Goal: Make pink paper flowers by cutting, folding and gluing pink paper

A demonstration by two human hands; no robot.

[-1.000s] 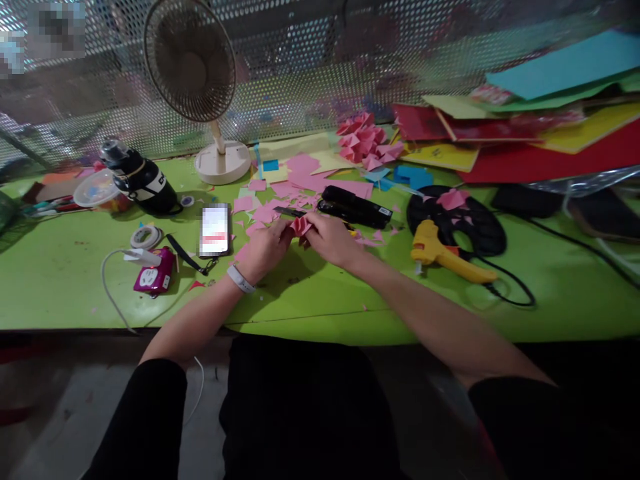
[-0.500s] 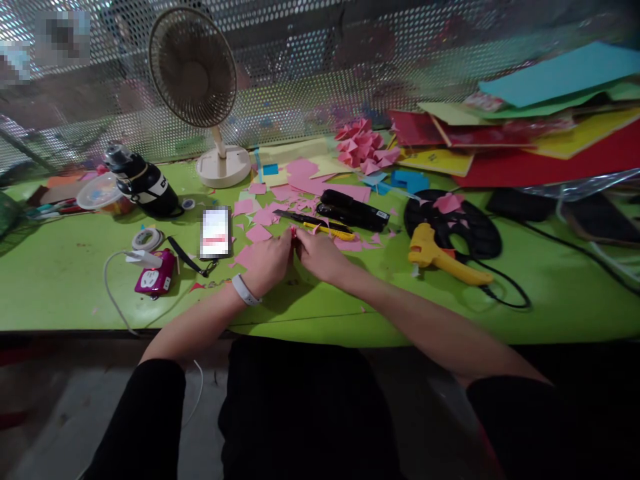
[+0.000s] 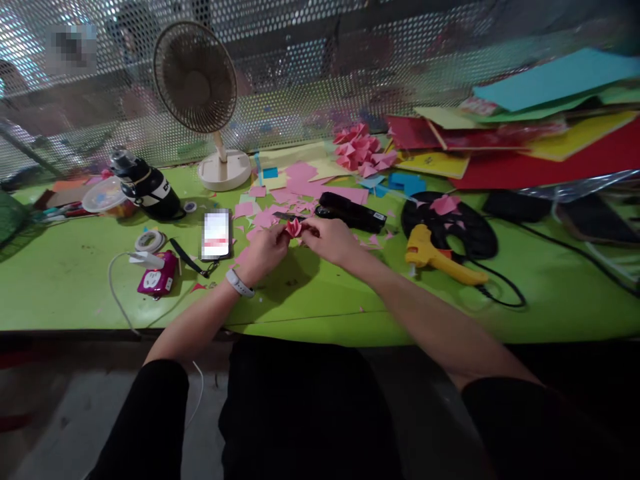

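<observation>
My left hand (image 3: 263,253) and my right hand (image 3: 331,240) meet above the green table (image 3: 60,280), both pinching a small folded pink paper piece (image 3: 294,228) held between their fingertips. A white band circles my left wrist. Loose pink paper squares (image 3: 260,217) lie scattered just beyond the hands. A pile of folded pink paper pieces (image 3: 363,150) sits farther back. A black and yellow utility knife (image 3: 293,217) lies partly hidden behind my hands.
A phone (image 3: 216,235) lies left of my hands, with a magenta device (image 3: 154,280) and tape roll (image 3: 148,240) farther left. A yellow glue gun (image 3: 435,257), black stapler (image 3: 353,211), desk fan (image 3: 200,87), black bottle (image 3: 145,190) and stacked coloured sheets (image 3: 540,127) surround the spot.
Both hands dropped toward the table with the pink piece half a second ago, then lifted it again so it now shows between the fingertips.
</observation>
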